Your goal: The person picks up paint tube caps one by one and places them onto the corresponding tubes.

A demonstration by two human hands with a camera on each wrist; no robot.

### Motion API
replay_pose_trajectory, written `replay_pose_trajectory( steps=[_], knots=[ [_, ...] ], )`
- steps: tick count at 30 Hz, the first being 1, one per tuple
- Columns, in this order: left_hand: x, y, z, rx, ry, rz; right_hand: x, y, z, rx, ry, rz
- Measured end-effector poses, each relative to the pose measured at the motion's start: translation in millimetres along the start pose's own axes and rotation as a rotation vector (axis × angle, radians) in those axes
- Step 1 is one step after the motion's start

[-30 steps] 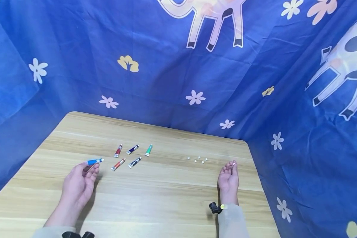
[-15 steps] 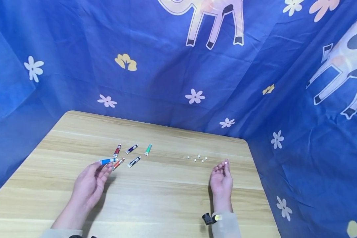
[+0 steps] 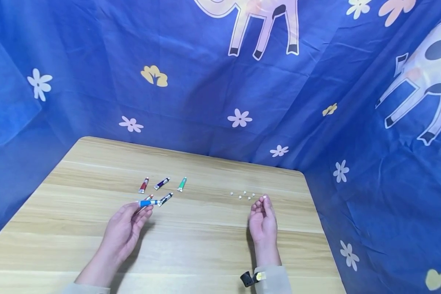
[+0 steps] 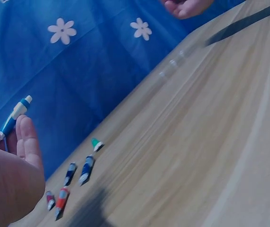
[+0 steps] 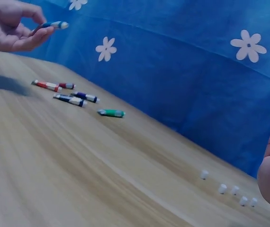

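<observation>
In my left hand (image 3: 126,228) I pinch a small blue paint tube (image 3: 147,203) near its tail, held above the table with its white tip (image 4: 28,99) pointing right. My right hand (image 3: 263,222), palm turned up, pinches a tiny white cap (image 3: 265,197) between thumb and fingertips. Beyond the left hand lie a red tube (image 3: 143,185), a purple tube (image 3: 162,183), a green tube (image 3: 182,184) and a dark tube (image 3: 166,199). An orange-red tube (image 5: 47,85) is partly hidden behind the blue one in the head view.
Several small white caps (image 5: 222,188) stand loosely grouped on the wooden table (image 3: 202,245), just left of the right fingertips. A blue patterned curtain (image 3: 191,102) hangs close along the table's back and sides.
My left hand has carried the blue paint tube to the right, now overlapping the orange-red tube. The right hand has moved left with the white cap, close to the loose caps.
</observation>
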State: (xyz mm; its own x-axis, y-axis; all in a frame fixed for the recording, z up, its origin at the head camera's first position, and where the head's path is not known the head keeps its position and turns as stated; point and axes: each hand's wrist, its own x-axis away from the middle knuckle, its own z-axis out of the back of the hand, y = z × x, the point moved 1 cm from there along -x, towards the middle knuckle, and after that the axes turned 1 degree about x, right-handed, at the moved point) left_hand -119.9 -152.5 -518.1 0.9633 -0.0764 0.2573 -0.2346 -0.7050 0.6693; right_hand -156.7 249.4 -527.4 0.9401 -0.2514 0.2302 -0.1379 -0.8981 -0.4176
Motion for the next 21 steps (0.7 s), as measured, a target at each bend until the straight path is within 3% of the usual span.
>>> replay_pose_trajectory(
  steps=[8,21],
  knots=[
    [3.6,-14.8,-17.2,-0.067,0.022,0.045,4.7,16.3,0.4,0.146,-0.033,0.015],
    [4.6,-20.7,-33.7,-0.106,0.051,0.078,17.8,36.2,-13.6,0.280,-0.104,0.006]
  ],
)
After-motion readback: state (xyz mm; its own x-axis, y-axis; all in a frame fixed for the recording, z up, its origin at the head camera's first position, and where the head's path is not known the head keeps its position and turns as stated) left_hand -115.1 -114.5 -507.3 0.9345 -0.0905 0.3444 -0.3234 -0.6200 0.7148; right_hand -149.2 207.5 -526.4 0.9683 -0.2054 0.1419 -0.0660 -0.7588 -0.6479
